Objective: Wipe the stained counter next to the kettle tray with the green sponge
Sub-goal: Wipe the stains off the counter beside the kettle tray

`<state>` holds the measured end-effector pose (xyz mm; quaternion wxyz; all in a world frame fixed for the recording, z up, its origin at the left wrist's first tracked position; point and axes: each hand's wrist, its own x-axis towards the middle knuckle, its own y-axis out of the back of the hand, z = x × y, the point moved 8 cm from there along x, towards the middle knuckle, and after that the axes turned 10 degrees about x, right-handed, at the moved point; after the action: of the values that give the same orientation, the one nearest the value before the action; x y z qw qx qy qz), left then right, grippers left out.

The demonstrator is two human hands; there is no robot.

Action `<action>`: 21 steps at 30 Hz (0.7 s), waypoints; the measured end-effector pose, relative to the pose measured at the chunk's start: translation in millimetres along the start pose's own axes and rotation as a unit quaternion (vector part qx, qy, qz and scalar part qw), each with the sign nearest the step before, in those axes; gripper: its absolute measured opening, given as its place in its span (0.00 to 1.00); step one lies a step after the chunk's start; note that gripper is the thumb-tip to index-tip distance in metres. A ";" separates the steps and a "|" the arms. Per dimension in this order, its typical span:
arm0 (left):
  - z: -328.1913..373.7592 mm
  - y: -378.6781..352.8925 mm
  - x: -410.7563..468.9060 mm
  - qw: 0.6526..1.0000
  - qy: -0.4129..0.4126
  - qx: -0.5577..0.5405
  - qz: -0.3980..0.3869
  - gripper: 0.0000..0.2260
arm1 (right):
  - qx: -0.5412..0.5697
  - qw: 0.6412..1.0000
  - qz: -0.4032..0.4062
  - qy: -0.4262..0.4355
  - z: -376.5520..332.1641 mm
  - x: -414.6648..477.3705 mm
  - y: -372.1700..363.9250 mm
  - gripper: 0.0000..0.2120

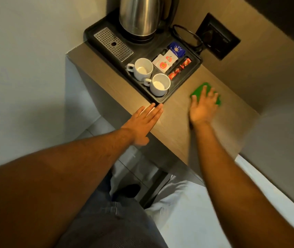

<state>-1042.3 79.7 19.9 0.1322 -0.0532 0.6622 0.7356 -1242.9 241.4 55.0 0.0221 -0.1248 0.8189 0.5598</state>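
Wiping underway: right hand [203, 106] flat, pressing green sponge [199, 89] onto counter [176, 126] beside tray [185, 76]. Left hand [142, 122] open at front edge. No stains discernible.

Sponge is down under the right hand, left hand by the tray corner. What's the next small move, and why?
Probably sweep the right hand, pressed flat on the green sponge, along the counter beside the kettle tray. The left hand rests flat at the tray's corner, likely steadying it.

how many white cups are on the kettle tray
2. One white cup stands in the kettle tray near the metal drip grate; the other cup stands beside it at the tray's near corner. None appear hidden.
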 end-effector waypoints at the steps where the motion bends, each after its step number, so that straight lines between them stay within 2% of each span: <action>1: -0.7 0.6 -2.1 1.000 0.018 -0.020 0.007 0.59 | 0.005 0.999 -0.007 0.035 -20.7 -22.4 -14.5 0.32; 3: -1.8 0.6 -5.1 0.997 0.058 -0.053 0.016 0.59 | 0.019 0.996 -0.023 0.086 -47.6 -84.9 -44.1 0.32; 5: -1.7 2.2 -4.2 0.994 0.064 -0.080 0.033 0.55 | 0.016 0.992 -0.034 0.118 -57.3 -147.2 -69.5 0.33; 8: -3.6 6.5 -4.8 0.992 0.050 -0.109 0.026 0.51 | 0.026 0.994 -0.039 0.100 -50.1 -181.8 -86.5 0.33; 14: -2.3 7.7 -5.1 0.995 0.055 -0.085 -0.001 0.60 | 0.001 0.996 -0.031 0.090 -58.0 -123.7 -66.7 0.32; 21: -2.2 4.8 -2.9 0.996 0.054 -0.067 -0.039 0.59 | -0.011 0.999 -0.017 0.042 -33.9 8.9 -8.5 0.32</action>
<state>-1041.1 76.8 25.0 0.1208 -0.1274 0.6150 0.7688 -1246.1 205.7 58.3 -0.0042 -0.1620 0.8107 0.5626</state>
